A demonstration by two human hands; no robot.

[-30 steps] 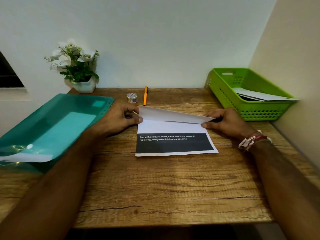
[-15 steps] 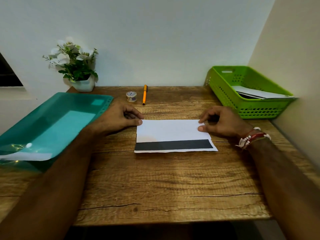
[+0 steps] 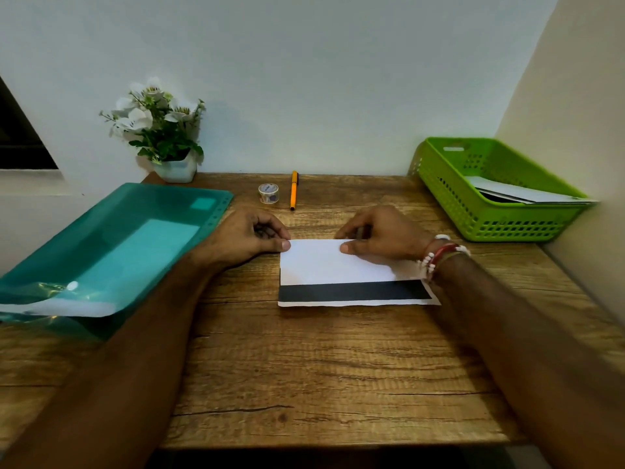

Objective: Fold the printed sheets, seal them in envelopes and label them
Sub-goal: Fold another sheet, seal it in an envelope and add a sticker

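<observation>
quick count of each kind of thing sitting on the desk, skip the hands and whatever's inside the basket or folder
folded sheet: 1
teal folder: 1
green basket: 1
orange pen: 1
tape roll: 1
potted plant: 1
total: 6

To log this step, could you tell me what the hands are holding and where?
Both pinch the folded sheet lying on the table: the left hand at its far left corner, the right hand along its far edge.

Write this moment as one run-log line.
step: fold crease | left hand: pinches folded white printed sheet at corner | right hand: pinches top edge
</observation>
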